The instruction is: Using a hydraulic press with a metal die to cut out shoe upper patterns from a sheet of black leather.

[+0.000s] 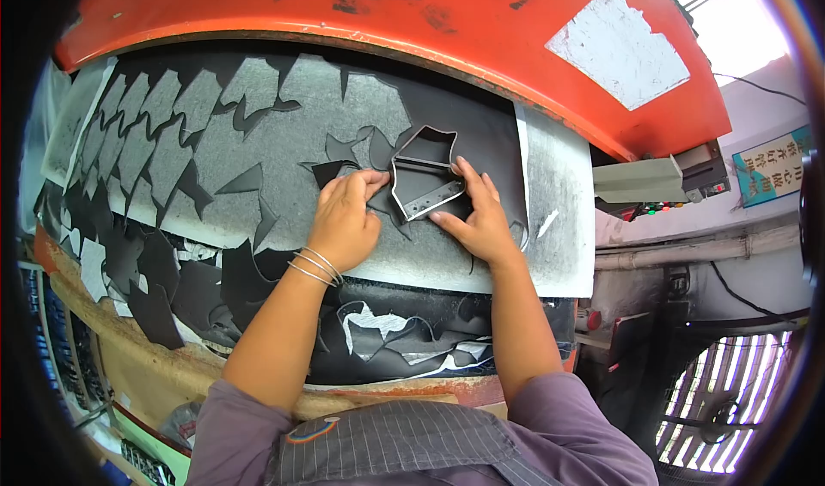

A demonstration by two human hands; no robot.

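A metal cutting die (434, 199), a hollow angular frame with a crossbar, rests on a black sheet (490, 142) at the sheet's cut edge. My left hand (346, 215), with thin bangles at the wrist, grips the die's left side with its fingertips. On the opposite side, my right hand (479, 215) holds the die's right edge between thumb and fingers. Beneath the sheet lies a worn grey-white cutting board (344, 237). Thin pointed black offcuts (245, 179) lie around the cut-out shapes to the left.
An orange machine beam (481, 30) spans the far side, with a torn white paper on it. Black scraps (159, 288) pile along the near left edge of the bench. At the right stand a control box (705, 172) and a wall with a blue sign (773, 166).
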